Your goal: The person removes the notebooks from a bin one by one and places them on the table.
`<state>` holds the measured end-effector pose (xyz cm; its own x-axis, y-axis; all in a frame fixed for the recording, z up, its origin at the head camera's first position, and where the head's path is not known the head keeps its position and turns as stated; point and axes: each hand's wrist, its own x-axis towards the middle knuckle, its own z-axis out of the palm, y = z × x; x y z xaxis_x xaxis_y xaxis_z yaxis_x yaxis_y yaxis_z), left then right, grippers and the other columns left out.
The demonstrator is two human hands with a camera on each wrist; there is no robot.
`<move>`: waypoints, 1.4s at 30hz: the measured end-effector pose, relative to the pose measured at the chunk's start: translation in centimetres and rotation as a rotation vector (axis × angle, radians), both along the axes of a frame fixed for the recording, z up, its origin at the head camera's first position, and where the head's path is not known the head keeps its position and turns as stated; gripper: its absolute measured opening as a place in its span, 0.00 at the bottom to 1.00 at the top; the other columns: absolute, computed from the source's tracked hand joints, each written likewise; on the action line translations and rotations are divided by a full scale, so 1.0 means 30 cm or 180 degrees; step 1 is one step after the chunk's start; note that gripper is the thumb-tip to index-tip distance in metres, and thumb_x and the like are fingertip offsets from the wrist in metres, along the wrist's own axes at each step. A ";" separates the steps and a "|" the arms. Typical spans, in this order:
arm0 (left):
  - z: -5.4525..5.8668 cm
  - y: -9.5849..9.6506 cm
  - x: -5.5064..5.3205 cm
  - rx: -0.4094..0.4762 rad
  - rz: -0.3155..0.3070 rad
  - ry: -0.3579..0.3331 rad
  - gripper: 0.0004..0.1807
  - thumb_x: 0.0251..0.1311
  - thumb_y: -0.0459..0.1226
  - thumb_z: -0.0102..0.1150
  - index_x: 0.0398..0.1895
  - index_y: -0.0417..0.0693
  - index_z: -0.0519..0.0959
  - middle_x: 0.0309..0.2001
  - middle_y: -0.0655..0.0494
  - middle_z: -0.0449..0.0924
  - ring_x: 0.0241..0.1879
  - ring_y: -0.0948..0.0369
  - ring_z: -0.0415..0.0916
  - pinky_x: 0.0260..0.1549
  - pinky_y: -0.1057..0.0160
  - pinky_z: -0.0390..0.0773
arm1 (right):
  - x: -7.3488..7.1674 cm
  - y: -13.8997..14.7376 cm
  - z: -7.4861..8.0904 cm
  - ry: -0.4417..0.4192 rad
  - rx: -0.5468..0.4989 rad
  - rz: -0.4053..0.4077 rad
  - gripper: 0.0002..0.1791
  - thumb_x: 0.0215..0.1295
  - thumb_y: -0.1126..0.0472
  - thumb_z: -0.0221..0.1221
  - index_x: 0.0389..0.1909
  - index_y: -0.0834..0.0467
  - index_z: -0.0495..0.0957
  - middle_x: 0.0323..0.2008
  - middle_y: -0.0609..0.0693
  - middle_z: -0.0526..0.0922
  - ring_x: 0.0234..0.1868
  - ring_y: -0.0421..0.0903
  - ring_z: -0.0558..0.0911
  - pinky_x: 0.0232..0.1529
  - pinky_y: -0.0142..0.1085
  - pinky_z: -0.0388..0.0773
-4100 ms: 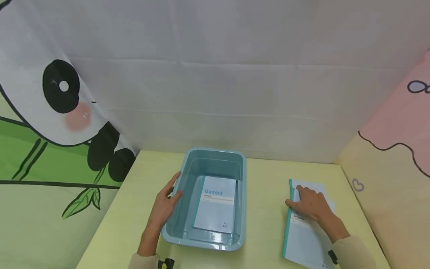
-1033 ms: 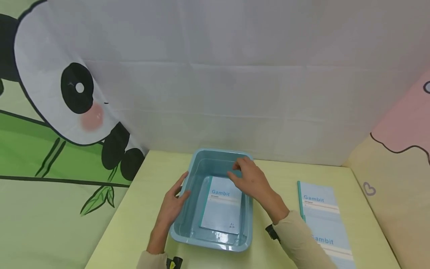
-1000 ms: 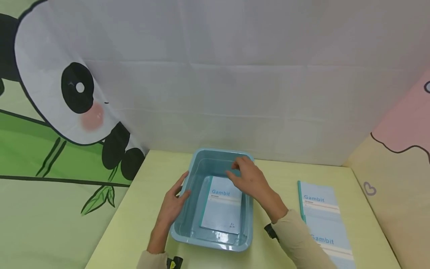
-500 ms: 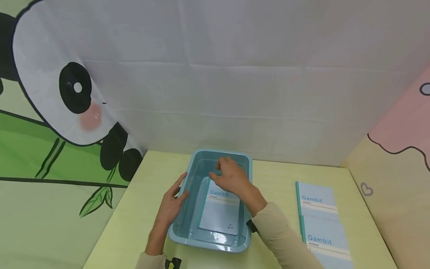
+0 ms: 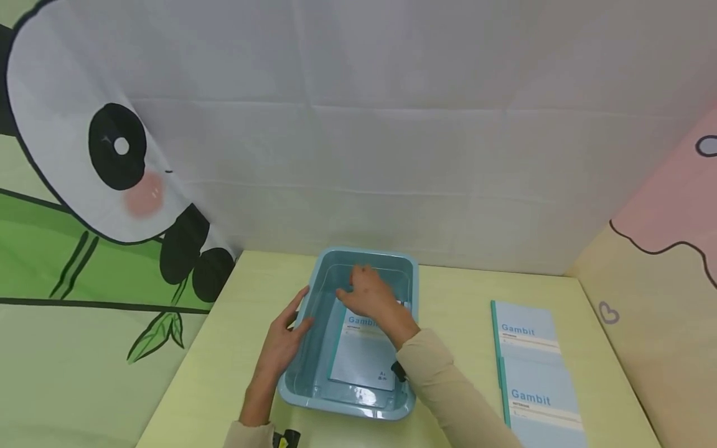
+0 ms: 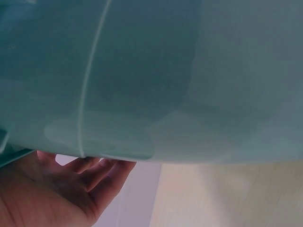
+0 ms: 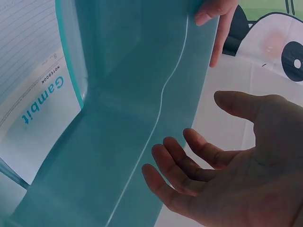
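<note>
A blue-grey plastic basin [image 5: 336, 407] stands on the table with a pale blue Gambit notebook [image 5: 361, 361] lying flat on its floor. My left hand [image 5: 282, 336] grips the basin's left rim, thumb on the inside and fingers along the outer wall. In the left wrist view, the left fingers [image 6: 111, 182] lie against that wall. Over the far part of the basin hovers my right hand [image 5: 371, 295], covering the notebook's upper edge. The right wrist view shows its fingers [image 7: 173, 172] loosely bent and thumb apart, with nothing held.
To the right lie two more Gambit notebooks, the nearer one [image 5: 540, 410] overlapping the farther one [image 5: 526, 326]. A white cloth wall [image 5: 392, 174] rises behind the table [image 5: 459, 348]; printed side panels flank it.
My right hand has left the notebooks on the right, crossed to the basin and drifted left above it, holding nothing. The left hand keeps its grip on the rim.
</note>
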<state>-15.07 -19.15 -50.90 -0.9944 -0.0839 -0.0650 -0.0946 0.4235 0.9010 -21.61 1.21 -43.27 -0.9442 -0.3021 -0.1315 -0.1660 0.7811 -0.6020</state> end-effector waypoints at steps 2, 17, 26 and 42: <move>-0.005 0.017 -0.016 -0.0014 0.0053 0.0009 0.34 0.75 0.40 0.57 0.80 0.75 0.62 0.73 0.37 0.72 0.62 0.38 0.79 0.47 0.41 0.85 | -0.035 0.007 -0.008 -0.0031 -0.0043 0.0058 0.25 0.75 0.45 0.59 0.58 0.62 0.75 0.57 0.59 0.78 0.54 0.55 0.81 0.53 0.51 0.81; -0.008 0.142 -0.111 0.0034 0.0374 0.0090 0.34 0.74 0.39 0.58 0.79 0.75 0.64 0.71 0.37 0.74 0.61 0.38 0.80 0.46 0.43 0.85 | -0.231 0.046 -0.111 -0.0129 -0.0018 0.0226 0.38 0.74 0.48 0.59 0.73 0.71 0.64 0.70 0.68 0.70 0.72 0.65 0.71 0.70 0.58 0.72; 0.011 0.144 -0.102 0.0068 0.0325 0.0139 0.33 0.75 0.40 0.58 0.79 0.71 0.64 0.71 0.37 0.75 0.63 0.39 0.79 0.49 0.41 0.84 | -0.245 0.041 -0.171 -0.0229 0.0126 0.0220 0.30 0.73 0.51 0.59 0.65 0.69 0.72 0.62 0.66 0.76 0.63 0.61 0.76 0.63 0.57 0.76; 0.014 0.145 -0.097 -0.0037 0.0376 0.0073 0.34 0.75 0.39 0.58 0.79 0.74 0.63 0.73 0.38 0.73 0.65 0.38 0.77 0.50 0.37 0.82 | -0.258 0.021 -0.291 -0.0322 0.0982 0.0137 0.33 0.70 0.49 0.63 0.66 0.69 0.72 0.63 0.67 0.72 0.66 0.62 0.73 0.63 0.61 0.74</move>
<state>-17.98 -14.78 -50.46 -0.9787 -0.2012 -0.0406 -0.1238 0.4209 0.8986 -29.34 1.85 -52.00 -0.9089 -0.2727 -0.3155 -0.1544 0.9228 -0.3530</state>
